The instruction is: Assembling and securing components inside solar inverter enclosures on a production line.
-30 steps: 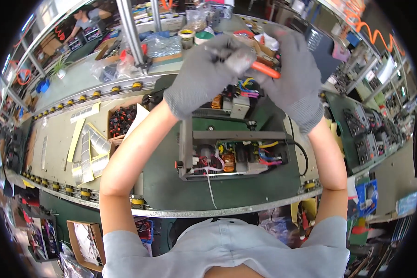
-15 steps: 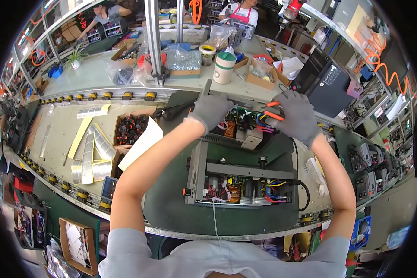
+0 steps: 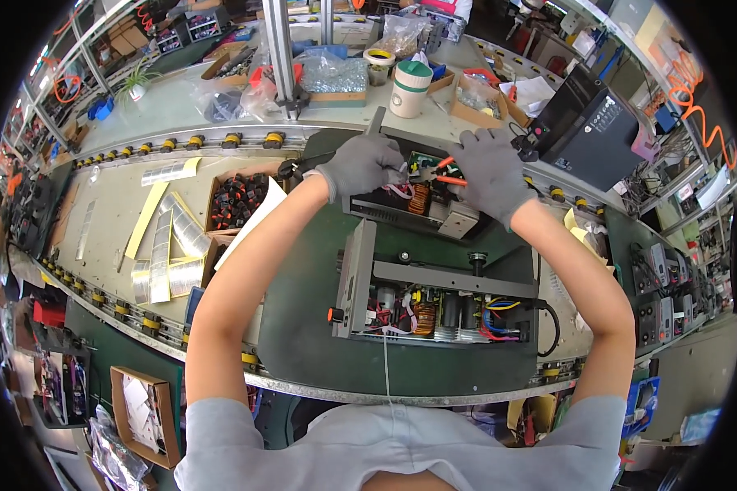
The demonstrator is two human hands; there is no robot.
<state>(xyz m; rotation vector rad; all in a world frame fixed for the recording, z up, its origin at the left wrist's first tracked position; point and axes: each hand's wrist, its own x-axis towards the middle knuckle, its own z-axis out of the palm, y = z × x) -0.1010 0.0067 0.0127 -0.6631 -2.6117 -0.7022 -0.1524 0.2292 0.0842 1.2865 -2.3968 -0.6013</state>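
My right hand, in a grey glove, is closed around pliers with orange handles. Their jaws point left, into the far open electronic unit. My left hand, gloved too, is at that unit's left end, fingers bent and pressed together; what they grip, if anything, is hidden. Inside the unit show a copper coil, a green circuit board and pale wires. Nearer to me a similar unit lies with its side open, showing a coil, dark cylinders and coloured wires. Both units rest on a dark green mat.
Left of the mat are a box of small black-and-orange parts and silvery label strips. Roller rails border the bench. Behind stand a white-and-green canister, a metal post and a black case.
The pliers in my right hand have moved left, closer to my left hand. My left hand stays at the unit's left end. The whole view has shifted slightly.
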